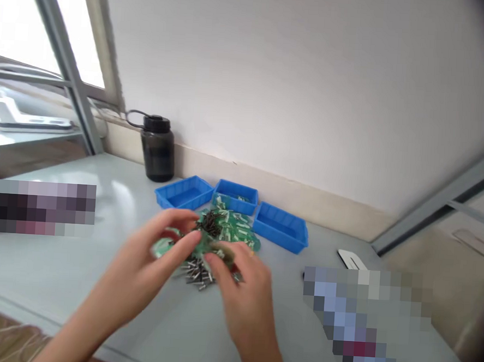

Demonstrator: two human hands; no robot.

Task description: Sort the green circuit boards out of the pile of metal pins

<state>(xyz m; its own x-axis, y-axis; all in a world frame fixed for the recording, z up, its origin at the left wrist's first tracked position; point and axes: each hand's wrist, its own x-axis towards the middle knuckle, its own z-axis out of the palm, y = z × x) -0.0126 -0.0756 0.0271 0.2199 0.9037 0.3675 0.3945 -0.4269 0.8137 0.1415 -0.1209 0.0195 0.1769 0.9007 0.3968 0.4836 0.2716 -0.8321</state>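
Observation:
Above a spread of small green plastic bags on the table, my right hand pinches one small green plastic bag between thumb and fingers. The thumb of my left hand meets the left edge of this bag; its forefinger is curved and the other fingers are partly hidden. Just beyond the hands lies a heap of dark screws. Silvery pins or screws form a loose pile below the held bag. What the held bag contains is blurred.
Three blue plastic bins stand along the wall: a left bin, a middle bin with small items inside, and a right bin. A dark water bottle is at the back left. A white flat object lies at the right.

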